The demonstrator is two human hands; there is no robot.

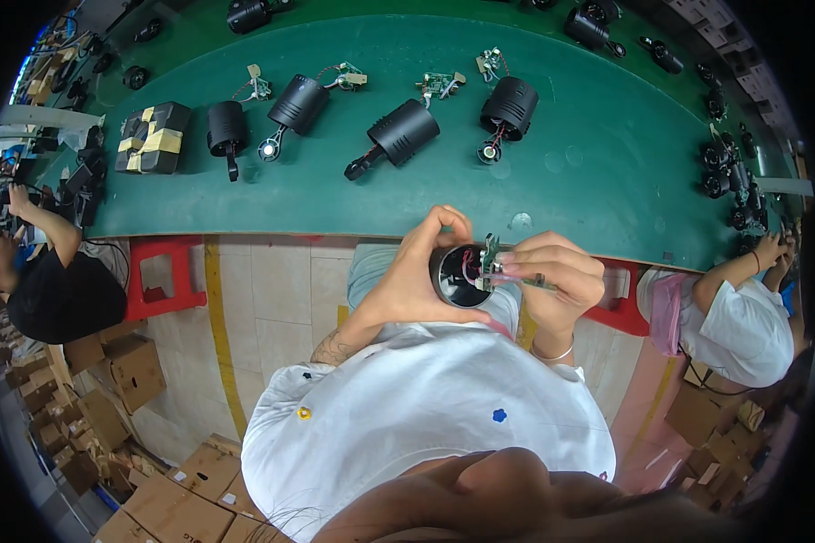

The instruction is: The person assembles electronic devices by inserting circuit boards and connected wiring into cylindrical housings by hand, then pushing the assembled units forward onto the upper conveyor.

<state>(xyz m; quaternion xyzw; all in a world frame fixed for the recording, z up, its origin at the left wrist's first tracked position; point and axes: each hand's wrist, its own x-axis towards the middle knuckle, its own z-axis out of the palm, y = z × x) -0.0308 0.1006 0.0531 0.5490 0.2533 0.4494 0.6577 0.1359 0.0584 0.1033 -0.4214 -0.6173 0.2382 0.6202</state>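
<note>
Close to my body, off the table's front edge, my left hand (414, 276) wraps round a black cylindrical housing (447, 288), its open end facing up and to the right. Thumb and fingers of my right hand (557, 276) pinch a small green circuit board (490, 256) at the housing's mouth. Thin wires run from the board into the housing. Whether the board touches the rim, I cannot tell. Farther off on the table lie similar black housings (404, 132), (509, 107), (299, 104) with circuit boards trailing on wires.
The green table (598, 181) spans the width ahead. A black block with yellow tape (152, 138) sits at its left, and more black parts (732, 172) lie at the right end. Co-workers sit on both sides, near red stools (161, 279). Cardboard boxes (186, 498) stand at lower left.
</note>
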